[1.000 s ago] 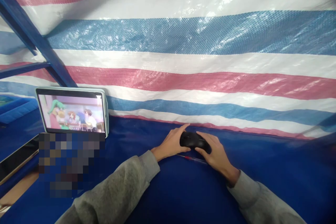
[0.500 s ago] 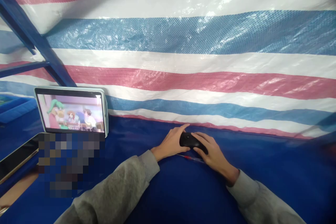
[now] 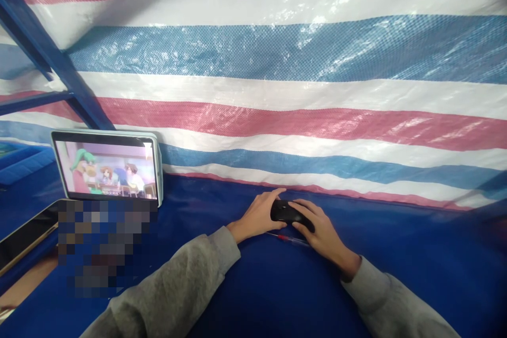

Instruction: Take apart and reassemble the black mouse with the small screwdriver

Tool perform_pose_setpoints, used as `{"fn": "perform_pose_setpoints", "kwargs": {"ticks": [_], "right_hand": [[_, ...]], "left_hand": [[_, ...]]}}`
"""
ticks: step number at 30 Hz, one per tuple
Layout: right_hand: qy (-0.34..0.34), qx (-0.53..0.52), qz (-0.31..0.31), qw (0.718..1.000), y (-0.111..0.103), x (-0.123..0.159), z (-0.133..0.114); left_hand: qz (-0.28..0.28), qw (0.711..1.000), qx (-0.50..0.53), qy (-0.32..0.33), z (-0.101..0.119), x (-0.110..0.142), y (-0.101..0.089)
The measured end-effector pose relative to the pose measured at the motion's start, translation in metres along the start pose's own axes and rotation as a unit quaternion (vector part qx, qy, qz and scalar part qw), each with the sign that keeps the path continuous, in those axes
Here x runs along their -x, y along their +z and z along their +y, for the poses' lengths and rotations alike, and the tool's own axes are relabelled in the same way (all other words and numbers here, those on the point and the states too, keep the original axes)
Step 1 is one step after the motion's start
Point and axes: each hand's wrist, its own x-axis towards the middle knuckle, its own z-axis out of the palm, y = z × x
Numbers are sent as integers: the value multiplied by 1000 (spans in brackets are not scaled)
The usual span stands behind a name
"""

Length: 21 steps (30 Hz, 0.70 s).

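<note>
A black computer mouse [image 3: 291,214], smooth and rounded, rests on the blue table surface. My left hand [image 3: 261,214] closes round its left end, one finger reaching out past the far side. On the opposite end, my right hand [image 3: 317,222] grips the mouse, with fingers on its top and near edge. Just below the mouse lies a thin pen [image 3: 293,240] with a red part and a clear barrel, close to my right hand. The undersides of my fingers are hidden.
To the left, a tablet [image 3: 106,169] in a pale case stands upright showing a cartoon. A phone [image 3: 27,232] lies in front of it, beside a pixelated patch and part of an arm [image 3: 29,285]. A blue tray [image 3: 27,161] sits far left. A striped sheet [image 3: 285,53] hangs behind the table.
</note>
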Motion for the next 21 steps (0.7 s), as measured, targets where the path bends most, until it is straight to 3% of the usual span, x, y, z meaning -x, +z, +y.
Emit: {"fn": "perform_pose_setpoints", "kwargs": {"ticks": [12,17,21], "right_hand": [[19,-38,-13,999,-1,-1,-1],[34,-94,34,994,-4,-4,0],[90,-106,81,987,-4,-5,0]], "left_hand": [[9,1000,-21,11,-1,1,1],[69,997,-15,-22,3,2,-2],[114,993,-17,-23,4,1,-3]]}}
